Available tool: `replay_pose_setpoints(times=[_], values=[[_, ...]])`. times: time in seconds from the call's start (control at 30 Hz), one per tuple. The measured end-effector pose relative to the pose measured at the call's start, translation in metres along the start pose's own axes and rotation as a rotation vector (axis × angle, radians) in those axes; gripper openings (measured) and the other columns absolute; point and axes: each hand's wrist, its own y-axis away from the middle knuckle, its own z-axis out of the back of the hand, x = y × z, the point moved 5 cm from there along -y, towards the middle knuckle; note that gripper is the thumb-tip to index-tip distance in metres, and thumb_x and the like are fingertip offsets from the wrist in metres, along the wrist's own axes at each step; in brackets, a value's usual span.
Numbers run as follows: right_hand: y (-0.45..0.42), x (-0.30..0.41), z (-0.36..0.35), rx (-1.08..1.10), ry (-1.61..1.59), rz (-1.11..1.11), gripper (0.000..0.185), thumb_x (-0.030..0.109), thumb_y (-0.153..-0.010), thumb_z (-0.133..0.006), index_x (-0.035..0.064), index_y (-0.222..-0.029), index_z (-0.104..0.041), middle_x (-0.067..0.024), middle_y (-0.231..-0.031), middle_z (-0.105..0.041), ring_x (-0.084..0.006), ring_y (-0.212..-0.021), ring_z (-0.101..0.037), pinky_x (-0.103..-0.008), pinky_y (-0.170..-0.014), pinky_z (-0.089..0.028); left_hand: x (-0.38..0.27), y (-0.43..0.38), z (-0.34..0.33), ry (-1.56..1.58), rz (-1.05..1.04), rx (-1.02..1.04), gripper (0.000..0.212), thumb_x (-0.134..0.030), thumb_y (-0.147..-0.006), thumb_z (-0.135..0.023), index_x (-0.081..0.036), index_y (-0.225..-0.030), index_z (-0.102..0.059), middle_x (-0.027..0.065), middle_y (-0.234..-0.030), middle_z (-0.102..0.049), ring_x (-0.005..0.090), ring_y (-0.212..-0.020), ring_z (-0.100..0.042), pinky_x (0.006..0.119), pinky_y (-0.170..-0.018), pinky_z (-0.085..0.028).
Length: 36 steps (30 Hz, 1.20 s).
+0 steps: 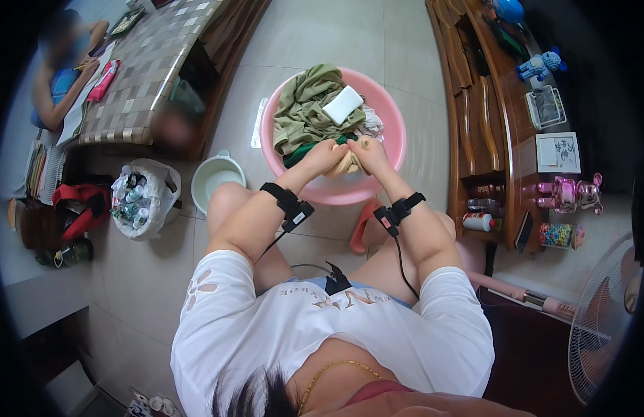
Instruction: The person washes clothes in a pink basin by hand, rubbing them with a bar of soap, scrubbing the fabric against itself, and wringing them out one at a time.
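Over the near part of a pink plastic basin (pixel 397 122), my left hand (pixel 326 155) and my right hand (pixel 370 154) meet, gripping a cream-coloured cloth (pixel 345 166) bunched between them. Olive-green clothing (pixel 306 107) is heaped in the basin's far left half. On top of it rests a white rectangular block (pixel 343 105), perhaps soap. A dark green cloth (pixel 299 155) lies just beyond my left hand. To the right of the heap, a whitish patterned cloth (pixel 373 124) is partly covered. Some of the basin's bottom is hidden by my hands and the clothes.
Left of the basin stands a pale green tub (pixel 217 180), beside a white plastic bag (pixel 144 200) of bottles. A person (pixel 66 78) writes at the checkered table (pixel 144 68). A wooden cabinet (pixel 481 125) runs along the right; a fan (pixel 603 318) is at lower right.
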Motion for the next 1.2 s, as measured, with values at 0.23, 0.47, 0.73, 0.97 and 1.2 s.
replay_pose_setpoints(times=[0.23, 0.47, 0.73, 0.97, 1.2], values=[[0.030, -0.014, -0.019, 0.430, 0.438, 0.137, 0.030, 0.021, -0.067, -0.072, 0.0096, -0.092, -0.062, -0.0162, -0.101, -0.054, -0.0323, -0.092, -0.054, -0.0412, -0.078, -0.047, 0.011, 0.025, 0.007, -0.850, -0.022, 0.099, 0.030, -0.029, -0.080, -0.058, -0.011, -0.105, -0.060, 0.0218, -0.110, -0.056, 0.0330, -0.099, -0.057, 0.042, -0.085, -0.046], [0.035, -0.015, -0.059, 0.617, 0.865, 0.248, 0.024, 0.014, -0.075, -0.060, 0.0192, -0.097, -0.068, -0.0095, -0.110, -0.050, -0.0313, -0.104, -0.048, -0.0415, -0.083, -0.048, 0.026, 0.024, -0.009, -1.139, 0.248, 0.274, 0.036, -0.020, -0.083, -0.055, -0.014, -0.118, -0.061, 0.0102, -0.132, -0.039, 0.0320, -0.123, -0.035, 0.045, -0.095, -0.041], [0.006, -0.028, -0.046, 0.237, 0.560, 0.150, 0.018, 0.012, -0.076, -0.056, 0.0113, -0.091, -0.064, -0.0104, -0.086, -0.058, -0.0249, -0.078, -0.057, -0.0361, -0.068, -0.049, 0.039, 0.010, -0.013, -1.058, 0.179, 0.243, 0.043, -0.021, -0.083, -0.054, -0.004, -0.122, -0.050, 0.0181, -0.121, -0.050, 0.0378, -0.113, -0.051, 0.047, -0.088, -0.046], [0.002, 0.036, -0.001, 0.219, -0.863, -0.164, 0.014, 0.008, -0.077, -0.051, 0.0061, -0.090, -0.055, -0.0015, -0.084, -0.055, -0.0100, -0.074, -0.052, -0.0244, -0.067, -0.044, 0.024, -0.003, -0.008, 0.058, 0.255, 0.115, 0.029, -0.029, -0.091, -0.043, -0.014, -0.114, -0.053, 0.0085, -0.107, -0.056, 0.0225, -0.092, -0.059, 0.042, -0.075, -0.046], [0.009, 0.075, 0.021, 0.163, -1.371, -0.151, 0.015, 0.006, -0.077, -0.048, 0.0047, -0.092, -0.053, -0.0057, -0.088, -0.056, -0.0166, -0.086, -0.055, -0.0286, -0.081, -0.047, 0.008, -0.002, -0.021, 0.947, 0.338, 0.160, 0.040, -0.045, -0.092, -0.036, -0.016, -0.112, -0.055, 0.0067, -0.102, -0.060, 0.0185, -0.088, -0.055, 0.042, -0.076, -0.045]])
